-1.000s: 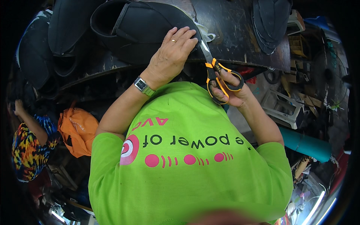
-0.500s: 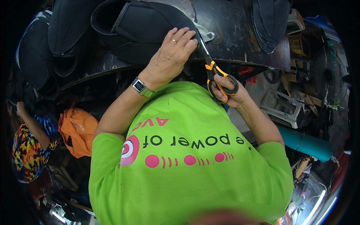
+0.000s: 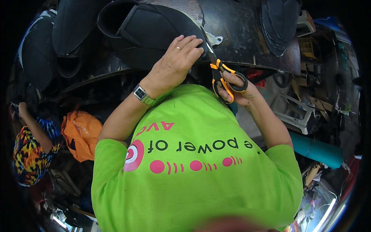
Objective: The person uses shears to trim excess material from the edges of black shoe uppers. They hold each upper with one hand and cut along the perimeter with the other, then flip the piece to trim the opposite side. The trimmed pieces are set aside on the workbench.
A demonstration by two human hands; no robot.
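A black fabric shoe upper with a round opening lies on the dark table. My left hand rests flat on its right end, fingers stretched out and side by side, pressing it down near the table edge. In my right hand is a pair of scissors with orange and black handles. Their blades are parted and point away from me, right beside the upper's right edge and my left fingertips. A strip of white material sticks out past the blades.
More black uppers lie at the left, and a stack of black pieces sits at the right on the table. A grey plastic stool, a teal roll and an orange bag are around me. Another person works at far left.
The scissor blades have opened wider at the upper's edge. The upper and my left hand have shifted slightly; the hand still lies on it.
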